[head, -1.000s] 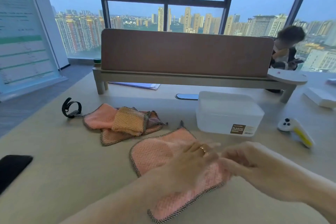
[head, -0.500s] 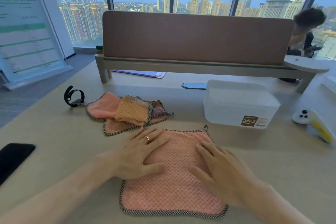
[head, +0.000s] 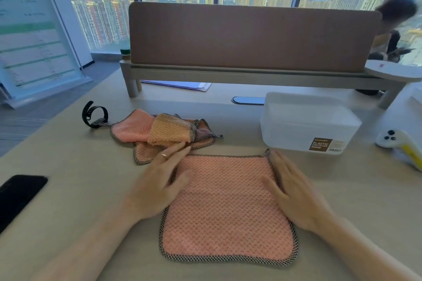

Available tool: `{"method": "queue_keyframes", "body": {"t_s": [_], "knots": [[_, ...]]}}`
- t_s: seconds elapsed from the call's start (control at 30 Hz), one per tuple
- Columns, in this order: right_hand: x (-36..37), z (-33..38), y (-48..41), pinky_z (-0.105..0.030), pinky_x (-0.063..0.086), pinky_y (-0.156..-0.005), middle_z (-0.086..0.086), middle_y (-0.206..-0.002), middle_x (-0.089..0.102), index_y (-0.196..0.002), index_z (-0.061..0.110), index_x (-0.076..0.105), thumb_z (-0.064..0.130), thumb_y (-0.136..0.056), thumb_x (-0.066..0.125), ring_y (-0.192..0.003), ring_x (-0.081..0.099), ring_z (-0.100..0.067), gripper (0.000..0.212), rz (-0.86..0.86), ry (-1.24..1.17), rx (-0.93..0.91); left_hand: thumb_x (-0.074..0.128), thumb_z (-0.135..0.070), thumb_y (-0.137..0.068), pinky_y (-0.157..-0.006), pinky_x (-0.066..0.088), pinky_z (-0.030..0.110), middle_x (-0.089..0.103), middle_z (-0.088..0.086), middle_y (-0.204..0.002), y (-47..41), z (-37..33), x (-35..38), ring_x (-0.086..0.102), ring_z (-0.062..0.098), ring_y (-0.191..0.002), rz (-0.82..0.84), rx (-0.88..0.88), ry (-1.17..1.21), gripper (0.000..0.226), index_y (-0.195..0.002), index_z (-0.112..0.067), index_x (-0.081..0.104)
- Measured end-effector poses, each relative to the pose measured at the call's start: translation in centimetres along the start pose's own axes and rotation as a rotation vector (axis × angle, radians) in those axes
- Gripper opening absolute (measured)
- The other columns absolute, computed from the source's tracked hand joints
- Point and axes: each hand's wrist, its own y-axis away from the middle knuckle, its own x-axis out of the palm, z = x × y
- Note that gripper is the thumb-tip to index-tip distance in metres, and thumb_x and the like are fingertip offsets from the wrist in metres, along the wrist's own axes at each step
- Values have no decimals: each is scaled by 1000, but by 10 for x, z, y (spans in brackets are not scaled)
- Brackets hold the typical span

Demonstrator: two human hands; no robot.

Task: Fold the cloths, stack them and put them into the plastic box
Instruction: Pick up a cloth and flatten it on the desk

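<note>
Black phone (head: 19, 196) is seen at far left on pale wood desk (head: 75, 180); watch strap (head: 94, 114) & unfolded cloths (head: 159, 134) lie behind. Pink cloth (head: 226, 210) is spread flat, roughly square, edges squared to viewer, w/ left hand (head: 159, 187) & right hand (head: 294, 198) laid flat, released, at its sides. Lidded plastic box (head: 306, 123) is set right, window behind.

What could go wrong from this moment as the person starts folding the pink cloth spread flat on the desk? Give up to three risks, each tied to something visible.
1. The left hand is near the unfolded cloth pile; a sweep might drag it.
2. The plastic box appears lidded, so it probably needs opening before stacking.
3. The pink cloth has a far-right corner loop by the right hand; it may bunch up in the fold.
</note>
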Motion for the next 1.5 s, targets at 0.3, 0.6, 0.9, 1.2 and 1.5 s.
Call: {"method": "queue_keyframes", "body": {"t_s": [0.3, 0.6, 0.9, 1.2, 1.5], "knots": [[-18, 9, 102, -22, 43, -107, 28, -138, 50, -126, 38, 59, 54, -83, 75, -130, 51, 1, 48, 43, -63, -414, 84, -51, -75, -97, 44, 20, 60, -25, -115, 97, -13, -17, 61, 3, -112, 90, 269, 81, 34, -103, -37, 70], [-12, 13, 106, -28, 54, -86, 21, -110, 66, -101, 37, 64, 3, -88, 67, -102, 67, -4, 36, -55, -153, -272, 69, -2, -84, -79, 46, 14, 63, -23, -90, 97, -16, -13, 62, -3, -87, -34, 168, 95, 37, -99, -36, 65], [-19, 6, 88, -24, 55, -80, 21, -101, 70, -103, 38, 66, 14, -92, 72, -93, 69, -2, 27, -72, -234, -313, 70, -29, -93, -72, 53, 19, 73, -18, -86, 88, -22, -22, 70, 5, -81, -103, 114, 185, 8, -92, -36, 72], [-37, 5, -8, -39, 55, -79, 0, -90, 79, -100, 21, 75, 10, -95, 67, -84, 72, -27, 15, -146, -658, -69, 64, -41, -95, -58, 56, 30, 70, -2, -74, 13, -15, -29, 66, 23, -66, -186, -161, 384, 21, -86, -24, 73], [-10, -13, -44, -43, 59, -81, 9, -79, 77, -97, 30, 75, 36, -85, 76, -76, 73, -12, 13, -88, -434, 107, 77, -44, -83, -61, 36, 8, 70, -18, -73, -28, 5, -10, 59, -7, -82, -183, -230, 34, 11, -79, -34, 72]]}}
